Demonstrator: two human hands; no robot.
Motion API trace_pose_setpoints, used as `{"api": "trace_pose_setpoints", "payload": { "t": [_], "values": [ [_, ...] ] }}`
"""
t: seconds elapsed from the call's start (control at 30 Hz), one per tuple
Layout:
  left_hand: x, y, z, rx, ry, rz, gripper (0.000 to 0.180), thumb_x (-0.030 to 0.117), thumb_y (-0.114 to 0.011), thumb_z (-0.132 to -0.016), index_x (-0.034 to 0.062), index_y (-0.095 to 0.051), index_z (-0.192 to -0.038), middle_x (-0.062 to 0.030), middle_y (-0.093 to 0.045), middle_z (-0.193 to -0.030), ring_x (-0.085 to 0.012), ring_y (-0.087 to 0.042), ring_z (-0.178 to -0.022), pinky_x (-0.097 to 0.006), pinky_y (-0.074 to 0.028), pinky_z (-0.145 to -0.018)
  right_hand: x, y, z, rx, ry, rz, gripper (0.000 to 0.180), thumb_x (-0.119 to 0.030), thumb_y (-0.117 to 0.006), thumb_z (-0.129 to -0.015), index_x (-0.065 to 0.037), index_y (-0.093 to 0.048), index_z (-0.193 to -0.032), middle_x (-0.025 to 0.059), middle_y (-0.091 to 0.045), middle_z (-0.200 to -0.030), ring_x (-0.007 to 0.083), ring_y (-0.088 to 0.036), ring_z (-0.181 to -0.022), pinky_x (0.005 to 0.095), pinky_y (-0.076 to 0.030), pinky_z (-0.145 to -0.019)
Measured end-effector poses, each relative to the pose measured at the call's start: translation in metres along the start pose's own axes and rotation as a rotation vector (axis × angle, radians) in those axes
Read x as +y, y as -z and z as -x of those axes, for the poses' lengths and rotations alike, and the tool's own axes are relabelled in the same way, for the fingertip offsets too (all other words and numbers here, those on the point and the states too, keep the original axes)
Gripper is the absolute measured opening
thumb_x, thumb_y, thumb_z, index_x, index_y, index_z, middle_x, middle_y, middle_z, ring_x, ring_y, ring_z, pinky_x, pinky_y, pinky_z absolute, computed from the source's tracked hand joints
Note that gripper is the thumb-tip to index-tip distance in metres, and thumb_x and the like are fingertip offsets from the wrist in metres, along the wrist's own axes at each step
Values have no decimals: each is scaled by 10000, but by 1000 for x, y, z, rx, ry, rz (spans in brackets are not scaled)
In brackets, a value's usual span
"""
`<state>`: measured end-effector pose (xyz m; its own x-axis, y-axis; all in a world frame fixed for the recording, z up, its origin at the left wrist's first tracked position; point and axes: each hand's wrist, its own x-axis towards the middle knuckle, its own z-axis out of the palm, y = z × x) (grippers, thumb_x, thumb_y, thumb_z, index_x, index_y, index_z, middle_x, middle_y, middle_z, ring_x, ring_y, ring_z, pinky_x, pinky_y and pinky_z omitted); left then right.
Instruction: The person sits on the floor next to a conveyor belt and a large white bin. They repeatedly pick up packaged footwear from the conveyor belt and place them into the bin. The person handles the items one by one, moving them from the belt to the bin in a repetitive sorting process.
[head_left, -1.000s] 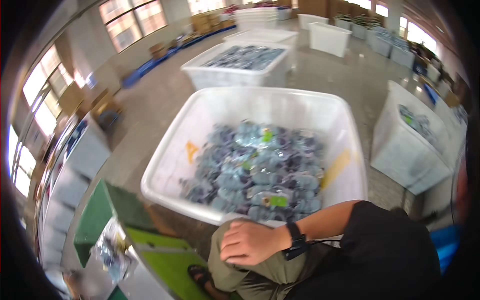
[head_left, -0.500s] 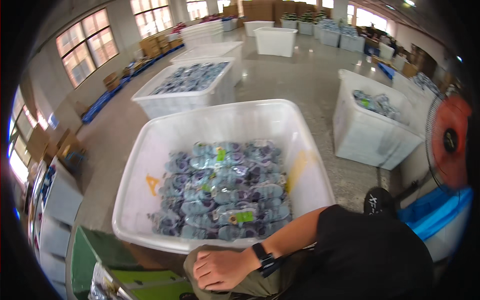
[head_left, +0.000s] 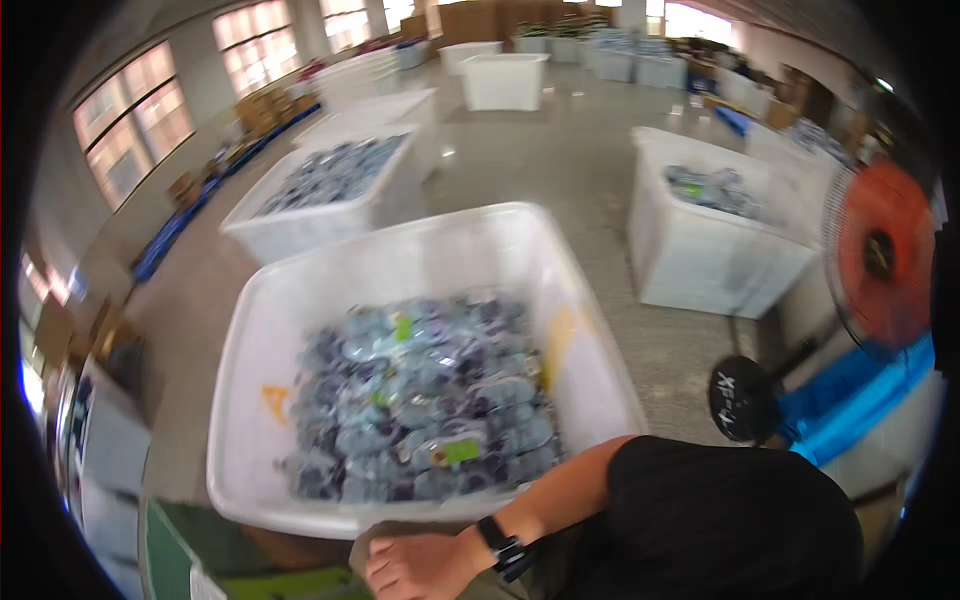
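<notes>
My right hand (head_left: 425,567) rests at the lower edge on my olive trouser leg (head_left: 372,537), fingers loosely bent over it, with nothing visible in them. A dark wristwatch (head_left: 505,548) is on that wrist. Just beyond the leg stands a large white plastic tub (head_left: 420,262) with orange marks on its walls. Rows of pale blue and purple shoes (head_left: 500,393), wrapped in clear plastic, lie inside, a few with green labels (head_left: 462,451). The hand does not touch them. My left hand is out of view.
Another white tub (head_left: 720,255) with similar packs stands to the right, beside a red-bladed fan (head_left: 880,255) and blue sheeting (head_left: 850,400). A filled tub (head_left: 385,200) stands behind left. A green panel (head_left: 165,550) is at lower left. Cartons (head_left: 265,112) line the window wall.
The whole view has shifted, so the tubs and fan sit further left. My right hand appears lower and slightly further left, still on my leg. The shoe packs lie unchanged.
</notes>
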<state>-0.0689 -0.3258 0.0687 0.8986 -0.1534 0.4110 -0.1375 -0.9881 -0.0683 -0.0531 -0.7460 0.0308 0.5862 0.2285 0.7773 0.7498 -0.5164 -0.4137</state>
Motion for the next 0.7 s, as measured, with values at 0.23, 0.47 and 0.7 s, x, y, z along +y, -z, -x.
{"api": "trace_pose_setpoints", "payload": {
  "t": [0.23,0.47,0.7],
  "values": [
    [-74,-6,62,-131,201,159,662,232,-964,-616,4,-623,-1136,-194,-634,-1162,-441,-553,-1132,-543,-467,-979,5,19,3,-150,-145,50,101,-194,-814,-846,-190,-753,-926,-22,-731,-992,165,-723,-1021,381,-492,-862],
    [-79,9,32,-140,72,-64,521,276,-924,-658,46,-567,-960,-134,-579,-1001,-379,-542,-980,-492,-505,-855,1,11,-19,-114,-148,58,146,-121,-838,-763,-182,-737,-848,-54,-695,-852,186,-727,-934,388,-457,-816],
    [-87,-21,-43,-40,166,-44,557,294,-916,-678,9,-548,-983,-162,-581,-984,-405,-565,-966,-500,-498,-860,6,8,-14,-142,-168,76,147,-119,-840,-737,-181,-735,-819,-61,-689,-825,183,-721,-918,386,-443,-787]
  ]
}}
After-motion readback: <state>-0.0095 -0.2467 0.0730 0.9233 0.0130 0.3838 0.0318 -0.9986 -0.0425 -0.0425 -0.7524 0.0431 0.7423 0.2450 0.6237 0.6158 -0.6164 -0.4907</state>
